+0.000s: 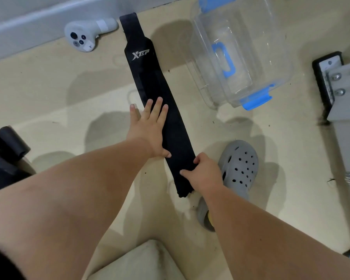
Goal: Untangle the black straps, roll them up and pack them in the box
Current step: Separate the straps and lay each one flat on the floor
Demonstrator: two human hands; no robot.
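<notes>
A long black strap (150, 77) with a white XTEP logo lies stretched flat on the beige floor, running from the far wall toward me. My left hand (152, 128) presses flat on its middle with straight fingers. My right hand (202, 172) grips the strap's near end, fingers curled round its edge. The clear plastic box (240, 57) with blue clips stands open to the right of the strap. More rolled black straps (6, 150) sit at the left edge.
A white game controller (85, 34) lies by the far wall, left of the strap. A grey clog (236, 168) on a foot is just right of my right hand. A metal bracket with bolts (339, 83) stands at the right.
</notes>
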